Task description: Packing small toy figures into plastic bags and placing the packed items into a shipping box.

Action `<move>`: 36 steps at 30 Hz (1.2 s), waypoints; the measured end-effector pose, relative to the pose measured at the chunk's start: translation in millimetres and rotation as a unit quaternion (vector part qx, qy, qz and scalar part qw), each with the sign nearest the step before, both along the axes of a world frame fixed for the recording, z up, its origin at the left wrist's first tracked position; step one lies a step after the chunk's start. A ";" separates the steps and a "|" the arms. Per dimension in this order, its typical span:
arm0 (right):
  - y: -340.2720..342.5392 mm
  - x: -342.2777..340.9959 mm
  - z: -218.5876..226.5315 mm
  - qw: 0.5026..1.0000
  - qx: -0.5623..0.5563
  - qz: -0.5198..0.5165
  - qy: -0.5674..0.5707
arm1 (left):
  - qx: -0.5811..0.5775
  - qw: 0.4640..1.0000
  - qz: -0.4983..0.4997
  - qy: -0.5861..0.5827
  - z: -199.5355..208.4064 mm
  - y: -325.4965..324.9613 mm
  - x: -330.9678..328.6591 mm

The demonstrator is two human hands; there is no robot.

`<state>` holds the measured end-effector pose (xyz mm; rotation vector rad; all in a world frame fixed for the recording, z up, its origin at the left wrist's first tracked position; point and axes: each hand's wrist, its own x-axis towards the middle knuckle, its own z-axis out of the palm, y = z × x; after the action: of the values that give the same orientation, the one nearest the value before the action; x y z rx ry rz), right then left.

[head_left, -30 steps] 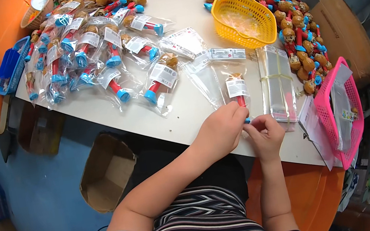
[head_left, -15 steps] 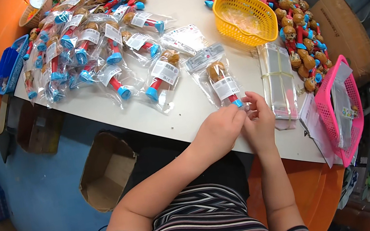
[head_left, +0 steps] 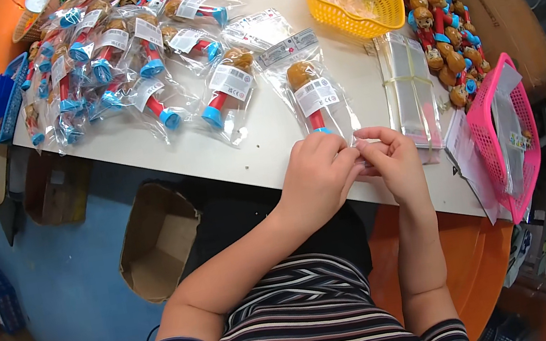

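A clear plastic bag [head_left: 344, 109] lies at the table's near edge. Inside it is a toy figure [head_left: 305, 75] with a round brown head, a red body, a blue base and a white label wrapped round it. My left hand [head_left: 317, 174] is closed on the bag's near end, beside the blue base, which it partly covers. Fingertips of my right hand [head_left: 392, 159] pinch the same end close to the left fingers. The exact bit of film between the fingers is hidden. Several similar bagged figures [head_left: 230, 84] lie to the left.
Right of the bag lies a bundle of flat clear bags [head_left: 410, 86]. Behind it stands a yellow basket [head_left: 364, 21], with many loose figures [head_left: 437, 27] piled along the far right. A pink basket [head_left: 509, 138] stands at the right edge, a blue tray [head_left: 8, 99] at the left.
My right hand has shifted right and its pinch now meets the left fingers at the bag's near end. The whole view has shifted slightly.
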<state>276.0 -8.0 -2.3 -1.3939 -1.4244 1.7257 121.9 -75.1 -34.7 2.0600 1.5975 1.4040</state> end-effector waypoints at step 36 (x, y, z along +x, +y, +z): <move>8.8 11.4 1.4 0.986 -0.079 -0.039 0.141 | -0.019 0.999 -0.003 0.027 12.0 14.7 19.5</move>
<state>287.4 0.7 -0.9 -1.2061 -1.0886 1.9297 141.4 -60.4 -22.7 2.0983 1.6232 1.3162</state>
